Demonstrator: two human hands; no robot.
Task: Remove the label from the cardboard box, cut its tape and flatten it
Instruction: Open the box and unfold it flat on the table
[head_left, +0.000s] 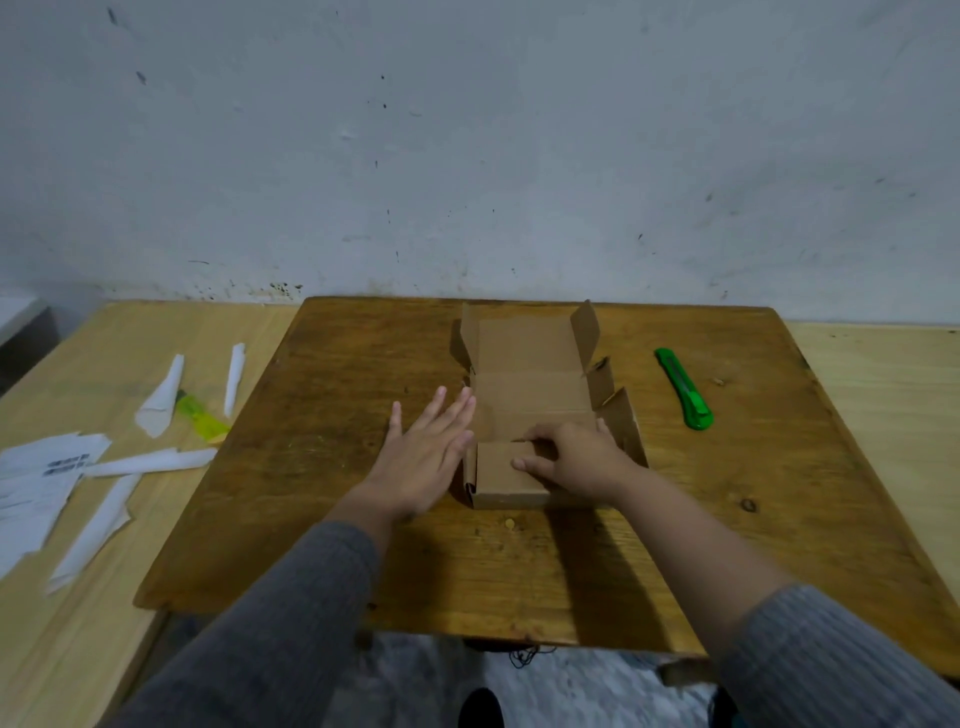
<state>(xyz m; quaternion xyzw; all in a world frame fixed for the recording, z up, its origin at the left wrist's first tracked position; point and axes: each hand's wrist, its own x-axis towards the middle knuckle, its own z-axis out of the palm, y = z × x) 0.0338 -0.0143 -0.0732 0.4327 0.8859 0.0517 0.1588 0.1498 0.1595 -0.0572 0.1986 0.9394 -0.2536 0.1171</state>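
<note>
A small brown cardboard box lies opened out on the dark wooden board, its lid flat toward the wall and its side flaps standing up. My right hand presses down on the box's near front panel, fingers curled over its top edge. My left hand lies flat with fingers spread, beside the box's left side, its fingertips touching the left flap. A green utility knife rests on the board to the right of the box, apart from both hands.
On the lighter table to the left lie several torn white label pieces and strips, plus a yellow-green object. A stained wall stands just behind the board. The floor shows below the board's near edge.
</note>
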